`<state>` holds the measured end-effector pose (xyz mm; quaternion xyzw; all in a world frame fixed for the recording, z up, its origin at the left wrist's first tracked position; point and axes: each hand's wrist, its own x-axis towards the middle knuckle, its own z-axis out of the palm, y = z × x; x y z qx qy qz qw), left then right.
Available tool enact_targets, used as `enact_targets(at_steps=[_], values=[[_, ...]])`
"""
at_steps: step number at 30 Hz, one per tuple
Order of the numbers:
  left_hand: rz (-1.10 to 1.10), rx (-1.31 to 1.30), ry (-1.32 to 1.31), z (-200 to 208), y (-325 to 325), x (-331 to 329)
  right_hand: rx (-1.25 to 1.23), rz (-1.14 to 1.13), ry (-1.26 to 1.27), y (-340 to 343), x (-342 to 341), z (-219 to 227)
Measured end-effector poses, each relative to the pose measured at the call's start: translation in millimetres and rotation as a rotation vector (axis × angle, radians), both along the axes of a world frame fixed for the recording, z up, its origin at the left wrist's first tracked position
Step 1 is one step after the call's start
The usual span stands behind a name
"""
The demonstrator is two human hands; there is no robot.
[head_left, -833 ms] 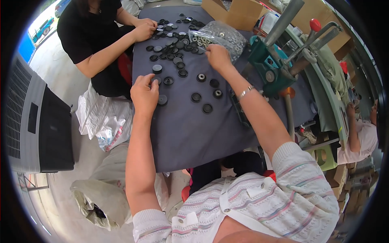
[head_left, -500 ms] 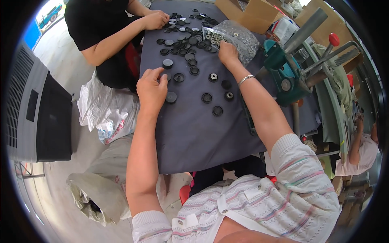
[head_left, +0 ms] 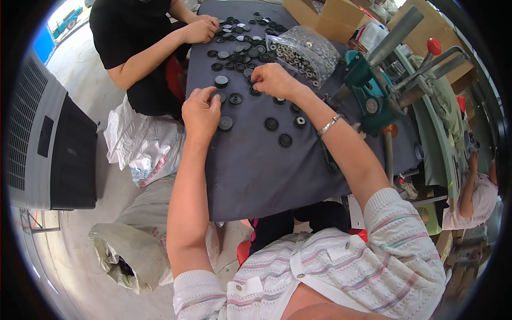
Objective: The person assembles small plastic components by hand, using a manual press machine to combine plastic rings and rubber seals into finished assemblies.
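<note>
A dark grey round disc [head_left: 222, 98], its left side hidden, lies flat, left of centre in the upper half of the frame; to its right, slightly higher, sits a partly covered black round cap [head_left: 255, 93].

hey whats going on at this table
The person's left hand is at a dark cap near the table's left edge. The right hand is over more caps; whether it holds anything is unclear. A clear bag of small metal parts lies just beyond it. A co-worker's hands are near the cap pile.
</note>
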<state>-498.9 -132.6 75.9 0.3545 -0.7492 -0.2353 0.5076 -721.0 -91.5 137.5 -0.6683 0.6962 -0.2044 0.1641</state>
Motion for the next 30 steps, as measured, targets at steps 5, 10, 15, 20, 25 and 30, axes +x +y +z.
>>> enact_targets(at_steps=[5, 10, 15, 20, 25, 30], values=[[-0.001, -0.003, -0.002, 3, -1, -1, -0.031, 0.07, 0.145, -3, 0, -14], [-0.006, -0.059, 0.015, -1, -4, 1, -0.063, 0.105, 0.225, -5, 3, -17], [-0.028, -0.059, 0.009, 0, -4, -4, -0.093, 0.121, 0.278, -5, -3, -15], [-0.043, -0.035, -0.033, 2, -1, -3, -0.17, 0.16, 0.22, -2, -5, -22], [-0.042, -0.021, -0.012, -5, 0, -2, -0.204, -0.036, 0.253, 15, -15, -15], [-0.052, 0.008, -0.011, 0, 0, -3, -0.127, -0.617, 0.46, 4, -66, 1]])
